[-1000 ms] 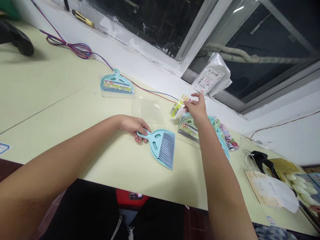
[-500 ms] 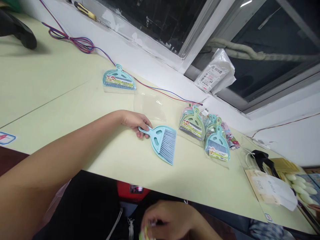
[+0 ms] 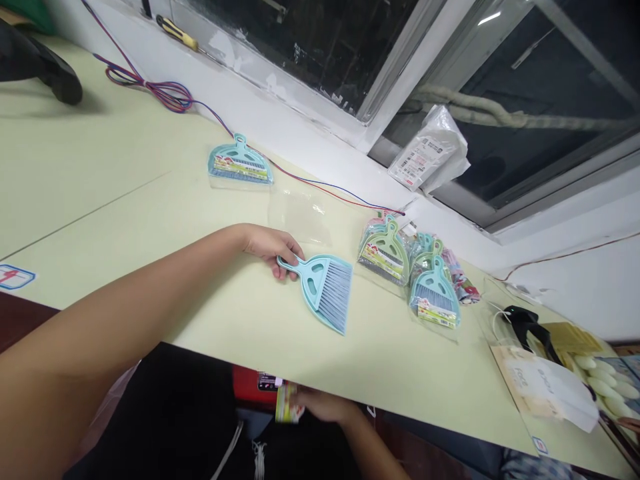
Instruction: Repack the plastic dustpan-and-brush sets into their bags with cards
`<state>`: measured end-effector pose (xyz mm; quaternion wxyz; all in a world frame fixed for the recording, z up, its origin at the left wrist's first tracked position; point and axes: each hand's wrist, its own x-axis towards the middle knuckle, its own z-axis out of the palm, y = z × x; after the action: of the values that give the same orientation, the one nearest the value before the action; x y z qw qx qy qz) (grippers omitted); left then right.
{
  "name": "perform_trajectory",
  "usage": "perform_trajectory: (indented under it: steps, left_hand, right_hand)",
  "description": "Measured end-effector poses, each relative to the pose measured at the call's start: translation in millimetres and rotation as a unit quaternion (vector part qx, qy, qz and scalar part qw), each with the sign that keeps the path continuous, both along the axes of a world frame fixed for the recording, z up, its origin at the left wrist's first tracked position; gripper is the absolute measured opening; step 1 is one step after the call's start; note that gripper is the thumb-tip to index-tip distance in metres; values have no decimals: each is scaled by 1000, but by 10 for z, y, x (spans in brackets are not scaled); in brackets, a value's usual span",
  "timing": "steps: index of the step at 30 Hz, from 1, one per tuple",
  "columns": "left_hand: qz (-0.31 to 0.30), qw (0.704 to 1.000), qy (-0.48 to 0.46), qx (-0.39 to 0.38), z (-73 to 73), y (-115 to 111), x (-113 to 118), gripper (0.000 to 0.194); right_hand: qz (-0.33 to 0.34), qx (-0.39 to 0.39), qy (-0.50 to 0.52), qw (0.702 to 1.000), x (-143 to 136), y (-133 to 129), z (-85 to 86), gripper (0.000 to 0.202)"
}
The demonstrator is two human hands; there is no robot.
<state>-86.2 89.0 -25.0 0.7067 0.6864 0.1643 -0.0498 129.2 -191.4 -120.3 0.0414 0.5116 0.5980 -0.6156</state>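
My left hand (image 3: 277,249) is closed round the handle of a light-blue dustpan (image 3: 311,283) with a grey-bristled brush (image 3: 336,297) nested in it, lying flat on the table. Below the table's front edge, my right hand (image 3: 315,402) pinches a yellow-green label card (image 3: 287,402); some of its fingers are hidden. The card is beside a red object (image 3: 245,387) in the shade of the table. Behind the dustpan lies a clear plastic bag (image 3: 303,217).
A bagged blue dustpan set (image 3: 240,163) lies at the back left. Several bagged sets (image 3: 435,293) are piled at the right. A coiled cable (image 3: 170,97) runs along the wall. Paper packaging (image 3: 545,387) and a black device (image 3: 523,320) are further right.
My right hand has moved up and away from me to below the table edge, carrying the label card beside the red object. The left hand and dustpan have stayed put.
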Motion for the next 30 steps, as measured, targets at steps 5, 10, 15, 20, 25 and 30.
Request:
perform_trajectory:
  steps: [5,10,15,20,25,30]
  left_hand:
    - [8,1000,11,8,-1,4,9,37]
    - [17,1000,20,0,28,-15,10,39]
    - [14,1000,14,12,24,-16,1,44]
    - [20,1000,20,5,23,-15,11,38]
    - [42,998,45,4,42,-41,26,39]
    - [63,996,68,-4,59,-58,29,41]
  right_hand:
    - [173,0,187,967,283,-93,615,32]
    - [36,183,156,970,570,486,1729,22]
    - [-295,290,153,897,802,1301,1593,24]
    - [-490,257,150,820,807,1571,1015,43]
    - [-481,290,111,819,622,1491,1012,67]
    - [-481,285,93,824,550,1451,1094,73]
